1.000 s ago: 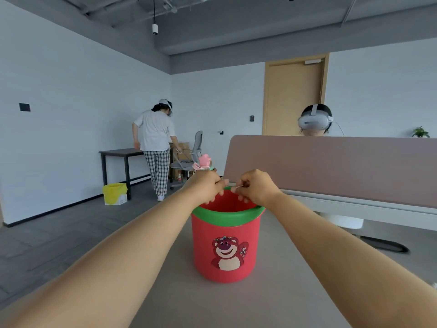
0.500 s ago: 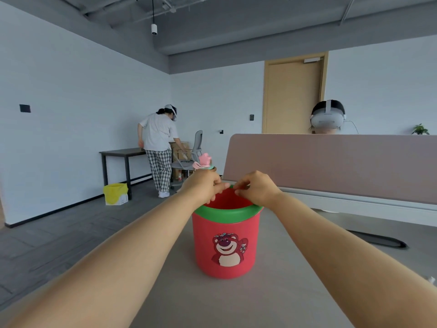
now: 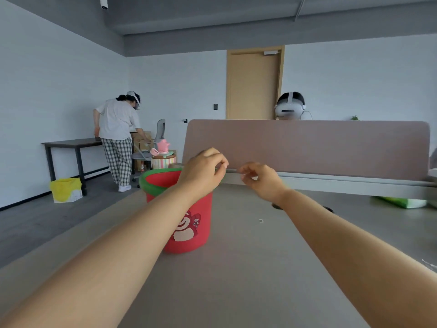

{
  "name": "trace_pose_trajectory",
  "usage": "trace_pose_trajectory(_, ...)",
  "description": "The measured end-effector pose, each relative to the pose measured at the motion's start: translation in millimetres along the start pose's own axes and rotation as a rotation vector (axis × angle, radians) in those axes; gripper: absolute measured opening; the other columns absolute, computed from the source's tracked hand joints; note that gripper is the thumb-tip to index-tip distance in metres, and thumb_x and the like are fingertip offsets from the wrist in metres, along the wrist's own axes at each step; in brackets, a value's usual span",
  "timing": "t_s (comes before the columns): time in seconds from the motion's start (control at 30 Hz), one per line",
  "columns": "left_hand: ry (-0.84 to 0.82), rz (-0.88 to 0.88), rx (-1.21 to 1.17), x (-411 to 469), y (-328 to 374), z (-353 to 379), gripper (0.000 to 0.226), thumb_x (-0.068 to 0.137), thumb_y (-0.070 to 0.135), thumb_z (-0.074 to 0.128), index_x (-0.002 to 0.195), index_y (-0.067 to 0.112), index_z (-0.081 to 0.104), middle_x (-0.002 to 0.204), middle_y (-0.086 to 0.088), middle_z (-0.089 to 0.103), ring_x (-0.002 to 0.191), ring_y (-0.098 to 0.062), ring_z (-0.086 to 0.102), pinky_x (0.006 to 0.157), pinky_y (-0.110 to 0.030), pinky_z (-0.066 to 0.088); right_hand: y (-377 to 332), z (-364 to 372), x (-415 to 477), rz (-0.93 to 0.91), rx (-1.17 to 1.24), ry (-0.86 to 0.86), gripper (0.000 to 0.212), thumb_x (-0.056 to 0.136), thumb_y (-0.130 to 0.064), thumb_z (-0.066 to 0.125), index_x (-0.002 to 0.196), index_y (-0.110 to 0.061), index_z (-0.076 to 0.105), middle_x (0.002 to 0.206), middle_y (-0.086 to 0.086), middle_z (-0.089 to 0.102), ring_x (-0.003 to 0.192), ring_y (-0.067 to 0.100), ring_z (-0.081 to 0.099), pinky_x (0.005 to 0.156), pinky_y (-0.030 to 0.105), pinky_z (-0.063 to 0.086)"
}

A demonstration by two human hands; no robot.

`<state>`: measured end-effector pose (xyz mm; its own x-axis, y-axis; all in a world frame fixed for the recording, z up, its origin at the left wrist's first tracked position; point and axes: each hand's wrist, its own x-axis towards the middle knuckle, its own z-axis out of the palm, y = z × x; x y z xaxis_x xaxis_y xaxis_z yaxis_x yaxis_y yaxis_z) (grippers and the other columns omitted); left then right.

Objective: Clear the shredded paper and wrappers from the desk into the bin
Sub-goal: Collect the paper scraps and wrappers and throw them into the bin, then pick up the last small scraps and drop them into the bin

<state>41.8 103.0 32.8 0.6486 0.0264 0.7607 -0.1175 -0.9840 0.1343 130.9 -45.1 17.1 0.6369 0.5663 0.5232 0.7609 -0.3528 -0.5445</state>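
The red bin [image 3: 201, 209] with a green rim and a bear picture stands on the grey desk [image 3: 236, 280], left of centre. My left hand [image 3: 203, 171] hovers over the bin's right rim, fingers curled with thumb and fingertips pinched together; nothing shows in it. Just right of the bin and above the desk, my right hand [image 3: 262, 181] has its fingers loosely curled and slightly apart, holding nothing visible. A small white paper scrap [image 3: 260, 220] lies on the desk below my right hand. A green wrapper [image 3: 402, 201] lies at the far right under the divider.
A brown divider panel [image 3: 307, 147] closes off the desk's far side, with a person in a headset behind it. A crinkled wrapper edge [image 3: 430, 265] shows at the right border. Another person stands at a dark table [image 3: 71, 144] at the left, beside a yellow bag [image 3: 66, 188].
Both hands have left the spot over the bin's mouth and shifted right, coming apart. The view has turned right, so the bin now sits further left.
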Motion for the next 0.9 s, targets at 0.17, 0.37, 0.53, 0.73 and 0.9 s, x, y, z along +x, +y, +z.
trace_pose_trajectory(0.17,-0.147,0.131,-0.175,-3,74,72,0.034,0.089,0.032,0.041,0.113,0.014,0.057,0.125,0.0,0.056,0.114,-0.021,0.054,0.092,-0.035,0.046,83,-59,-64,0.196,-0.091,0.021,0.023,0.087,-0.01,0.053,0.109,-0.008,0.061,0.109,0.008,0.067,0.101,0.022,0.062,0.083,0.019,0.041)
trace_pose_trajectory(0.37,-0.739,-0.183,-0.033,-21,85,192,0.074,0.092,0.053,0.034,0.147,0.014,0.004,0.158,-0.008,-0.007,0.145,-0.026,-0.01,0.119,-0.045,0.006,195,-134,-157,0.515,-0.385,-0.049,0.041,0.089,-0.035,0.051,0.128,-0.019,0.049,0.133,0.005,0.054,0.122,0.025,0.05,0.098,0.028,0.036)
trace_pose_trajectory(0.53,-0.869,-0.464,0.198,-18,69,242,0.084,0.087,0.065,0.025,0.147,0.011,0.002,0.157,-0.016,-0.004,0.145,-0.035,-0.003,0.118,-0.05,0.005,253,-156,-203,0.73,-0.594,-0.189,0.066,0.085,-0.061,0.038,0.142,-0.031,0.022,0.156,-0.004,0.017,0.145,0.018,0.01,0.117,0.047,0.013)
trace_pose_trajectory(0.73,-0.98,-0.109,0.052,-7,130,267,0.078,0.091,0.059,0.022,0.147,0.007,0.002,0.158,-0.01,-0.002,0.146,-0.022,-0.001,0.119,-0.039,0.005,268,-152,-203,0.709,-0.589,-0.29,0.065,0.089,-0.059,0.027,0.144,-0.029,0.014,0.158,-0.002,0.009,0.146,0.017,0.006,0.118,0.039,0.007)
trace_pose_trajectory(0.9,-1.0,0.064,-0.287,-11,183,274,0.067,0.095,0.048,0.029,0.147,0.017,0.003,0.159,-0.001,0.001,0.146,-0.016,0.002,0.118,-0.032,0.004,262,-155,-201,0.637,-0.38,-0.262,0.051,0.094,-0.044,0.032,0.14,-0.022,0.032,0.152,0.001,0.03,0.14,0.018,0.026,0.115,0.028,0.018)
